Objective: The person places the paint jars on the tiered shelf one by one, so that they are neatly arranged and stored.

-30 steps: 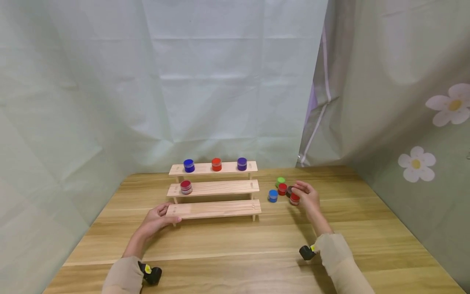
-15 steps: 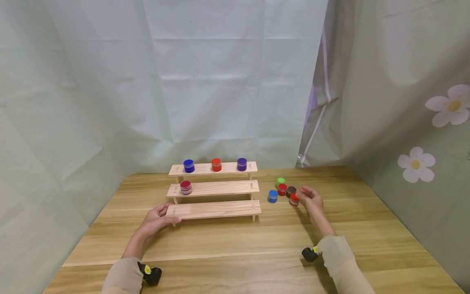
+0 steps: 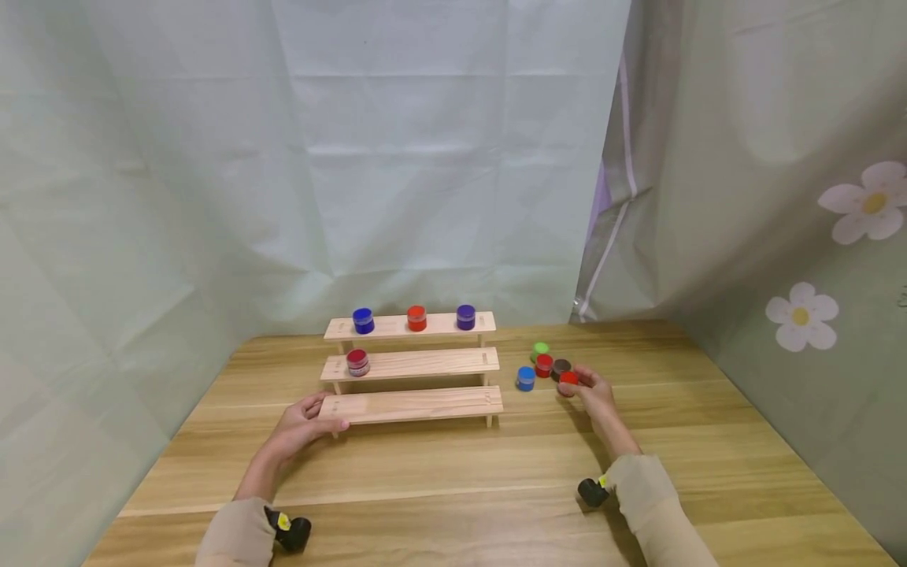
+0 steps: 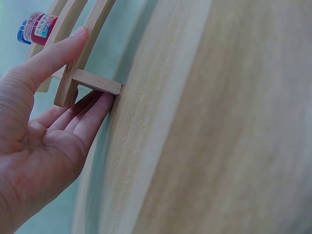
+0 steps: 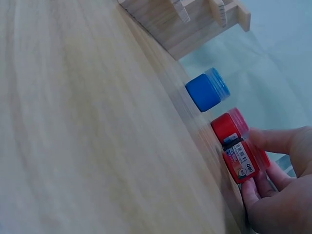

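Note:
My left hand point(image 3: 296, 428) grips the left end of the lowest tier of a three-tier wooden display stand point(image 3: 418, 403). In the left wrist view the thumb lies along the front board, and the fingers reach behind the short leg point(image 4: 96, 81). On the right, my right hand point(image 3: 598, 400) pinches a red paint jar point(image 5: 240, 162) with a printed label, thumb on one side and fingers on the other. The jar stands at the tabletop. Close beside it are another red jar point(image 3: 543, 365), a dark brown jar point(image 3: 560, 368), a blue jar point(image 3: 526, 379) and a green jar point(image 3: 540, 351).
On the top tier stand a dark blue jar point(image 3: 364, 320), an orange-red jar point(image 3: 416, 318) and a purple jar point(image 3: 465, 317). A dark red jar point(image 3: 357, 362) sits at the left of the middle tier. Pale curtains point(image 3: 425, 157) enclose the wooden table point(image 3: 453, 504).
My right hand drew slightly back from the red paint jar, then came in again and now has thumb and fingers around it. The left hand stays on the stand.

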`<state>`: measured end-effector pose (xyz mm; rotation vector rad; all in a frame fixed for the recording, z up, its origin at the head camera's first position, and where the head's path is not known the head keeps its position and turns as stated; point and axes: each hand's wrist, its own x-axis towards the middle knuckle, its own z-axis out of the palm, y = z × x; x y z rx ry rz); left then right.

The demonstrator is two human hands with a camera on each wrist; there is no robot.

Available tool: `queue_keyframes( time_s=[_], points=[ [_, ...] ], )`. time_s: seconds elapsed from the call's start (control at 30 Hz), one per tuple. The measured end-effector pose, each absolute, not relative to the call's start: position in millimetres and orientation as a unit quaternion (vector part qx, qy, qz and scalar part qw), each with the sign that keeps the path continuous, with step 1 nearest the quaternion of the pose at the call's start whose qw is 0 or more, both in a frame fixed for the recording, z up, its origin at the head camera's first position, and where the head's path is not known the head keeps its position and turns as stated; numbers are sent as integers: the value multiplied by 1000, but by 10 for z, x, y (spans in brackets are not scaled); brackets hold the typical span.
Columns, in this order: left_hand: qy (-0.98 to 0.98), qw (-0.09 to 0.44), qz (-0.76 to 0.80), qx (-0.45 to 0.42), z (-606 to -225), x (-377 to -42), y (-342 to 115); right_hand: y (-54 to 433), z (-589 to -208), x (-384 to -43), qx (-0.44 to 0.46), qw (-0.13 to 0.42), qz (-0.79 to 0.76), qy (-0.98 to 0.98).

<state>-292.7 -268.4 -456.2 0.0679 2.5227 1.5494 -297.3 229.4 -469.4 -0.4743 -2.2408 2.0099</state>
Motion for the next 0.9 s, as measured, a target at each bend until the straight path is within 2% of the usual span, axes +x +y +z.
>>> queue_keyframes(
  time_s=[0.3,0.9],
  points=[
    [848,97,521,22,-4562,-2927,-2687,2275,-4719,-2971,-159,66,641,-748],
    [847,94,522,22,-4574,-2931,-2695,2290,-4687,-2935,-169,65,646,-742]
  ],
)
